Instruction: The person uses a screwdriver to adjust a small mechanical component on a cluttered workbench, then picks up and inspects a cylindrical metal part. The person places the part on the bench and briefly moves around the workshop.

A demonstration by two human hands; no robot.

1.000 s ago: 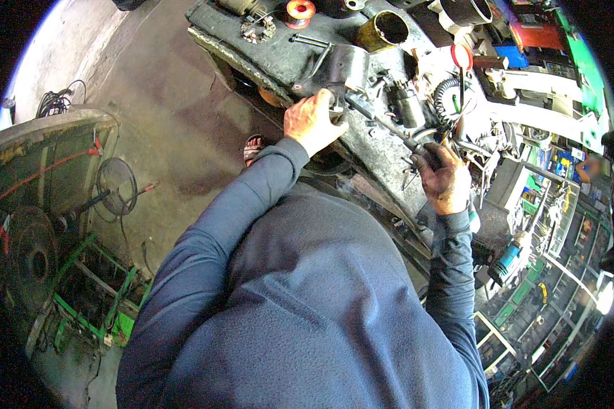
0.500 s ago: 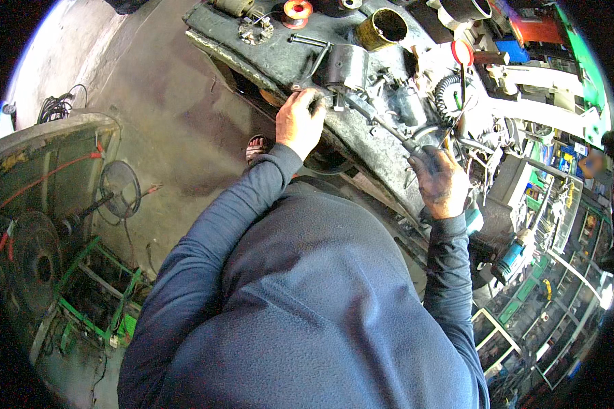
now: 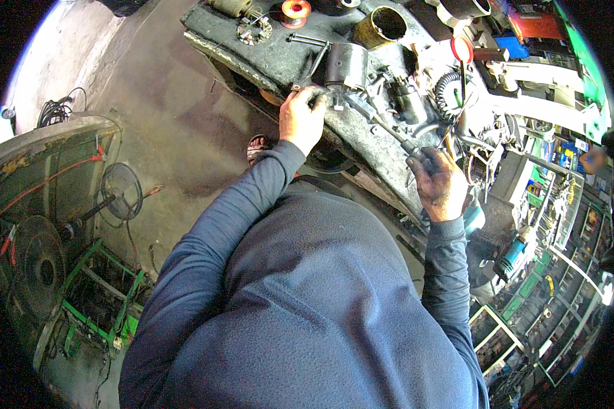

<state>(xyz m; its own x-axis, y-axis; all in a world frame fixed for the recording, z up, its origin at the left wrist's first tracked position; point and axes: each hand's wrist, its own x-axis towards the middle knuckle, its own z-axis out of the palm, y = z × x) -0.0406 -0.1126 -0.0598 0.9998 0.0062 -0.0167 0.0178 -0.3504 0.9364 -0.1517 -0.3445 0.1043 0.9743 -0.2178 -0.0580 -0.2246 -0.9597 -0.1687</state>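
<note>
My right hand [image 3: 439, 183] is wrapped around the dark handle of a long-shafted tool that looks like a soldering iron [image 3: 387, 129]. Its shaft slants up and left across the workbench [image 3: 361, 140] to a dark, blocky end. Close to that end, at the bench's near edge, my left hand [image 3: 302, 119] has its thumb and fingers pinched together; what sits between them is too small to make out. Just beyond stands a dark metal cylinder housing [image 3: 346, 66]. A T-shaped metal bar [image 3: 315, 58] lies beside it, left of the housing.
An orange spool of wire [image 3: 295, 12], a round part with blocks [image 3: 254, 31] and a rusty open can [image 3: 382, 27] stand farther back. Tangled parts and a coiled black cord [image 3: 449, 92] crowd the right. A teal power tool [image 3: 514, 255] sits lower right; a green metal frame [image 3: 102, 300] lower left.
Both hands keep nearly the same place and grip. My right hand has shifted very slightly downward with the iron. Pale haze over the parts behind the shaft looks thinner.
</note>
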